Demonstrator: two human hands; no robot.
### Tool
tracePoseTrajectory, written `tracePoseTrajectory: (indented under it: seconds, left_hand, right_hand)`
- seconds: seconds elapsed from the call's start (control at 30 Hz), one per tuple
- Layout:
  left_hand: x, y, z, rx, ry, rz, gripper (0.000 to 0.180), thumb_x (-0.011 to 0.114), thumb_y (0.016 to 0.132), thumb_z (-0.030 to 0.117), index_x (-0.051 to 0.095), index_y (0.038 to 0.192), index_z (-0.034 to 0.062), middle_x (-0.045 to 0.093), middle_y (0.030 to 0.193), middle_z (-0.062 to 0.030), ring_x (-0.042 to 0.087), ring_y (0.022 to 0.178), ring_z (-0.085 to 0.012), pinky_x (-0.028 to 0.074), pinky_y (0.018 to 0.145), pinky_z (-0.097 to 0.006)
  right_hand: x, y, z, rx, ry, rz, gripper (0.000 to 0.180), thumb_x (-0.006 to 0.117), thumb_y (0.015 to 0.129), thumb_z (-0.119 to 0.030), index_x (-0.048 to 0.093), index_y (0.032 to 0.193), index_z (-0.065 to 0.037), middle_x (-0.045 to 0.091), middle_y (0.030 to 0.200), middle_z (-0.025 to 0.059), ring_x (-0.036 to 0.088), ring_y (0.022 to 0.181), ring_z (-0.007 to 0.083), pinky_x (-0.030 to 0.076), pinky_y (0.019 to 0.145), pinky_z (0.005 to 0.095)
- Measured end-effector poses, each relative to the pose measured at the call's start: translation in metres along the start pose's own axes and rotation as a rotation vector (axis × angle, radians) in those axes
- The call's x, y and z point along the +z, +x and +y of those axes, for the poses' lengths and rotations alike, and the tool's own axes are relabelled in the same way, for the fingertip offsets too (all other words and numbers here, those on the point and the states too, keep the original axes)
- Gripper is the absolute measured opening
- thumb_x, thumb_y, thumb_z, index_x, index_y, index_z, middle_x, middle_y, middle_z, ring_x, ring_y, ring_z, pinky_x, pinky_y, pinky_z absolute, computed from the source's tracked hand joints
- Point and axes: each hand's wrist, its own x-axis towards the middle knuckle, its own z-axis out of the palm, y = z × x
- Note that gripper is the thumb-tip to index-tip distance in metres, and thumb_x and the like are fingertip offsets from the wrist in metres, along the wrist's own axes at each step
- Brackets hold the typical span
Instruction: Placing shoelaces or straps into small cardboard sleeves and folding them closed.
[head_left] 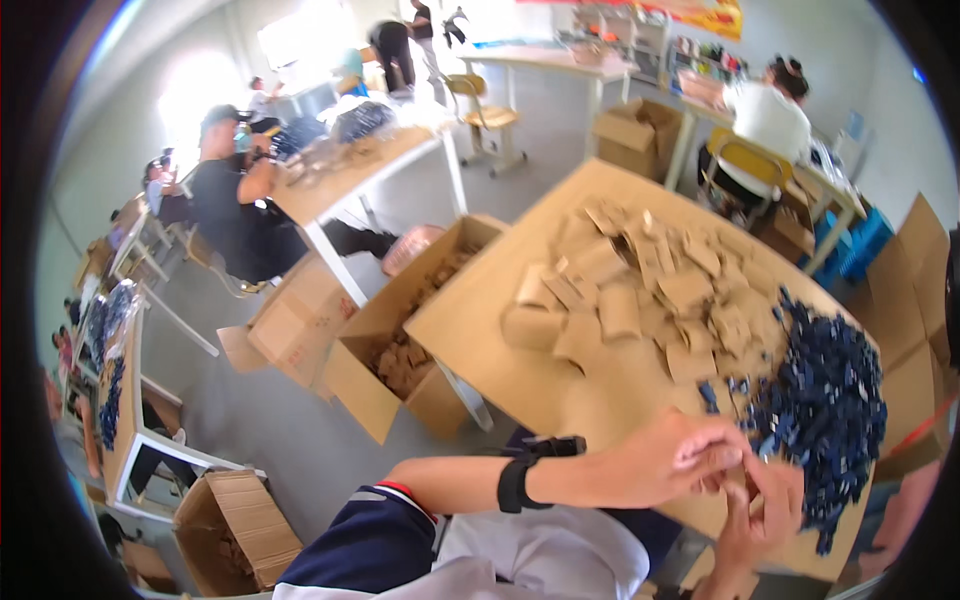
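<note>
My left hand (700, 452) and my right hand (768, 508) meet over the near edge of a wooden-topped table (465, 310). Both are closed, fingertips pinched together. Whatever sits between them is hidden by the fingers and too small to name. Just beyond lies a loose heap of small brown cardboard pieces (685, 285), some folded or curled. Right of my hands spreads a pile of small dark blue parts (825, 400), with a few strays at its left edge. A black band is on my left wrist.
An open carton (415, 395) with brown pieces stands against the table's left side. Another open carton (235, 530) is at lower left. Tall cardboard flaps (910, 330) rise at right. A person in dark clothes (240, 200) sits at a table at left; another in white (770, 115) sits far right.
</note>
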Motion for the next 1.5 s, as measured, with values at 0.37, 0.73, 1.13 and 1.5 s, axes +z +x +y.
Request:
tracePoseTrajectory:
  seconds: [0.37,0.73,1.13,1.5]
  left_hand:
    - [0.01,-0.009,-0.022,0.378,0.426,0.332,0.019,0.052,0.093,0.0,0.064,0.105,-0.0085,0.07,0.091,-0.0132,0.069,0.072,-0.0168,0.058,0.063,-0.028]
    - [0.007,-0.018,-0.023,-0.283,-0.015,-0.27,0.023,0.054,0.095,0.011,0.065,0.11,-0.0023,0.069,0.07,-0.0084,0.067,0.059,-0.0137,0.05,0.056,-0.021]
    - [0.002,-0.011,-0.039,0.163,0.343,-0.657,0.022,0.07,0.084,0.016,0.063,0.105,0.0122,0.067,0.083,-0.0031,0.062,0.065,-0.0247,0.047,0.057,-0.032]
    - [0.043,-0.021,-0.065,1.022,0.721,0.264,0.052,0.07,0.085,0.031,0.04,0.119,0.0058,0.069,0.101,-0.0129,0.071,0.081,-0.0275,0.058,0.073,-0.049]
  right_hand:
    - [0.03,-0.02,0.012,0.28,0.65,0.055,0.031,0.068,0.076,0.01,0.064,0.106,0.004,0.068,0.081,0.0117,0.064,0.067,0.017,0.051,0.058,0.0264]
    - [0.004,-0.05,0.048,0.501,0.777,-0.681,0.04,0.086,0.056,-0.014,0.071,0.091,-0.003,0.067,0.08,0.0105,0.063,0.069,0.0208,0.048,0.063,0.0288]
    - [0.021,-0.072,0.038,0.612,1.575,-1.129,0.04,0.091,0.06,-0.025,0.067,0.08,-0.001,0.066,0.071,0.0051,0.061,0.062,0.0136,0.044,0.053,0.0271]
    - [0.054,-0.091,0.032,0.641,2.299,-0.543,0.068,0.085,0.07,-0.032,0.05,0.118,0.0,0.063,0.085,0.0034,0.058,0.079,0.0129,0.046,0.071,0.0248]
